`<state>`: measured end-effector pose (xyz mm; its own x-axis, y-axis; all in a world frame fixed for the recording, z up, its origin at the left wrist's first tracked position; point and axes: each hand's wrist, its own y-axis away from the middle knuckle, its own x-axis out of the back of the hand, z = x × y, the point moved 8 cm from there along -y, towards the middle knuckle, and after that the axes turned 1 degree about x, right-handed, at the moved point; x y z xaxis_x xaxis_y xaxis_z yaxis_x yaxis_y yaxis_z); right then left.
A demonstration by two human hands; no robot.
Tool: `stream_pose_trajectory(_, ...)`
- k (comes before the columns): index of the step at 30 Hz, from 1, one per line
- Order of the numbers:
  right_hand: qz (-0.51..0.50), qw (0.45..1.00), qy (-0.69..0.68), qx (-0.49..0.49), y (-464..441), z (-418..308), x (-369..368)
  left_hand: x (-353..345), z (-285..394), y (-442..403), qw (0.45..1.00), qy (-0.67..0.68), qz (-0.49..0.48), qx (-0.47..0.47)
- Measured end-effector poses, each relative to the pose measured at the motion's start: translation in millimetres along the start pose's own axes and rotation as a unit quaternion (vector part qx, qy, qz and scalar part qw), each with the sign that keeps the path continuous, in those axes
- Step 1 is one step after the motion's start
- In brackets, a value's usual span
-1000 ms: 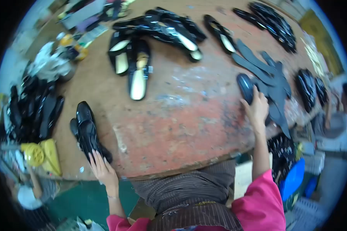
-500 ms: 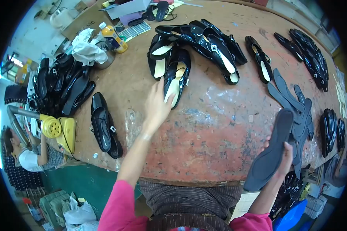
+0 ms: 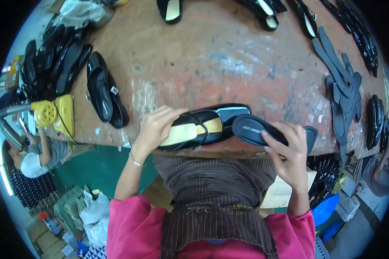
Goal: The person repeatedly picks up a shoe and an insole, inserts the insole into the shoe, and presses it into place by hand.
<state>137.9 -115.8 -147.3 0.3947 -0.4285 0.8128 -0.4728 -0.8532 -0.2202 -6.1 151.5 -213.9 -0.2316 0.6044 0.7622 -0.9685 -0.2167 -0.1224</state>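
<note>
My left hand [image 3: 154, 129] grips a black patent shoe [image 3: 235, 113] by its heel end at the table's front edge. The shoe lies with its toe to the right, and a pale yellow footbed shows inside. In my right hand [image 3: 291, 149] is a black insole [image 3: 249, 129], its printed heel end close to the shoe's toe. Behind the fingers a dark end [image 3: 310, 137] sticks out; whether it belongs to a second insole, I cannot tell.
Loose grey insoles [image 3: 345, 93] lie overlapped on the right. A pair of black shoes [image 3: 103, 93] rests at the left, near a shoe pile [image 3: 58, 58] and a yellow machine [image 3: 64, 114]. More shoes [image 3: 266, 15] line the far side. A co-worker [image 3: 32, 162] is at the left.
My left hand has brought a shoe from the far group to the table's front edge. My right hand has moved left with the insole, toward the shoe. The view has tilted down.
</note>
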Motion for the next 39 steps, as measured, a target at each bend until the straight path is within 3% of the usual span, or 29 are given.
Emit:
stream_pose_trajectory(4, -0.043, 0.997, 0.010, 0.065, -11.8, -18.9, -49.4, -7.1, -10.0, 7.2, 0.998, 0.046, 0.036, 0.017)
stream_pose_trajectory(9, -0.053, 0.986, -0.087, 0.133, -44.1, -54.5, -110.6, -7.9, -14.5, 9.7, 0.987, 0.121, 0.064, 0.080)
stream_pose_trajectory(10, -0.058, 0.985, -0.107, 0.125, -49.2, -58.4, -118.5, 0.0, -9.5, 13.5, 0.990, 0.085, 0.095, 0.059)
stream_pose_trajectory(13, -0.042, 0.986, -0.120, 0.105, -56.2, -58.4, -128.1, 35.3, -8.8, 61.3, 0.953, -0.122, 0.240, 0.136)
stream_pose_trajectory(14, -0.039, 0.987, -0.126, 0.092, -57.1, -55.6, -130.9, 38.9, -15.0, 80.1, 0.940, -0.078, 0.247, 0.222)
stream_pose_trajectory(17, -0.083, 0.986, -0.119, 0.078, -62.1, -57.6, -141.3, -1.9, -26.0, 114.6, 0.925, 0.088, 0.176, 0.325)
stream_pose_trajectory(19, -0.082, 0.986, -0.118, 0.090, -67.9, -64.1, -147.0, -18.4, -29.8, 122.3, 0.897, 0.168, 0.204, 0.354)
stream_pose_trajectory(24, -0.107, 0.978, -0.151, 0.092, -72.4, -71.4, -162.4, -19.9, -36.4, 122.9, 0.896, 0.227, 0.187, 0.333)
stream_pose_trajectory(30, -0.170, 0.967, -0.190, 0.011, -79.3, -66.8, -174.6, -15.8, -36.0, 118.5, 0.906, 0.217, 0.164, 0.324)
stream_pose_trajectory(36, -0.151, 0.979, -0.117, 0.073, -72.6, -74.6, -177.9, -18.7, -41.4, 120.2, 0.887, 0.256, 0.190, 0.333)
stream_pose_trajectory(39, -0.137, 0.980, -0.097, 0.104, -70.6, -78.3, -178.1, -24.1, -52.2, 120.9, 0.837, 0.326, 0.252, 0.361)
